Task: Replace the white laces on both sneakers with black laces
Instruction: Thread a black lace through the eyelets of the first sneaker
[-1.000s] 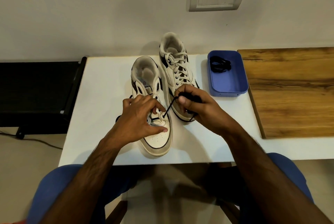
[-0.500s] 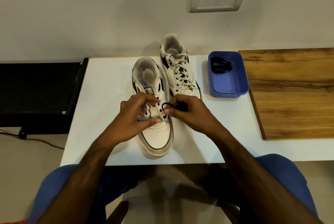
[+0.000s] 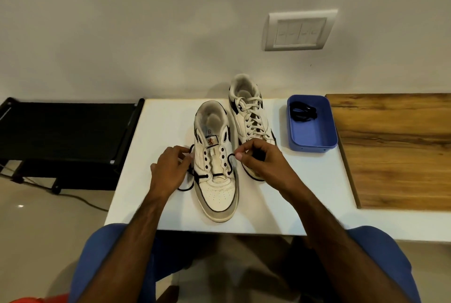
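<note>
Your left hand (image 3: 170, 168) and right hand (image 3: 258, 158) each pinch an end of the black lace (image 3: 218, 174) across the near sneaker (image 3: 217, 188).

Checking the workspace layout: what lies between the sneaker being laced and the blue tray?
In the head view, the second sneaker, still with white laces, stands between the near sneaker and the blue tray. The right hand is there too, pinching the black lace.

Bare white table (image 3: 305, 192) lies right of the near sneaker (image 3: 217, 180); the blue tray (image 3: 314, 141) and far sneaker (image 3: 249, 117) block the back.
</note>
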### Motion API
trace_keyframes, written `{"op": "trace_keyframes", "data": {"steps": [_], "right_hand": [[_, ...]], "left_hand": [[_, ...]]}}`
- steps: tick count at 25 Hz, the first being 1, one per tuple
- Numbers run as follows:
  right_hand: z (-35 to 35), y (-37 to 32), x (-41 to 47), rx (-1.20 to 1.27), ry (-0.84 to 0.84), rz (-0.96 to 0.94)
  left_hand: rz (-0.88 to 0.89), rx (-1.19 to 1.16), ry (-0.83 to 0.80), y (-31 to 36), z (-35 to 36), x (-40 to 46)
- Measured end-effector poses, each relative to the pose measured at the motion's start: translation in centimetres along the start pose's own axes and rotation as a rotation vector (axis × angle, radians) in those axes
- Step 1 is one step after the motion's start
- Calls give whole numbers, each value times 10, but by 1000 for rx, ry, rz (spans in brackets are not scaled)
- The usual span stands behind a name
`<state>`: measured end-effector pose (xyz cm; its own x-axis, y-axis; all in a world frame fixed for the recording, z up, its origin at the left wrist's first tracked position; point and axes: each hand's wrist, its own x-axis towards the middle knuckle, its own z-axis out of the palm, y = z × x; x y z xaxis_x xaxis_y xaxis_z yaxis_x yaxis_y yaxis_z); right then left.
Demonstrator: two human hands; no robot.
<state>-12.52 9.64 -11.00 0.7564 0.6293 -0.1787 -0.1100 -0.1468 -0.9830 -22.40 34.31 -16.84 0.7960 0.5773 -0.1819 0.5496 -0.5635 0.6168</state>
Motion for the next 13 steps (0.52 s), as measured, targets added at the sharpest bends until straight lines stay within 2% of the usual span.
{"op": "trace_keyframes", "data": {"steps": [3,6,9,13], "right_hand": [[2,2,0,-57,-11,3],[4,-4,-1,-30,-4,36],[5,-17,-3,-5,-2,44],[7,-51,-10,-53,2,10]], "left_hand": [[-68,-160,-5,5,5,4],[-114,-399,59,8,-8,0],[-73,-675,112,23,-32,-12],[49,-728,101,47,-75,-28]]}}
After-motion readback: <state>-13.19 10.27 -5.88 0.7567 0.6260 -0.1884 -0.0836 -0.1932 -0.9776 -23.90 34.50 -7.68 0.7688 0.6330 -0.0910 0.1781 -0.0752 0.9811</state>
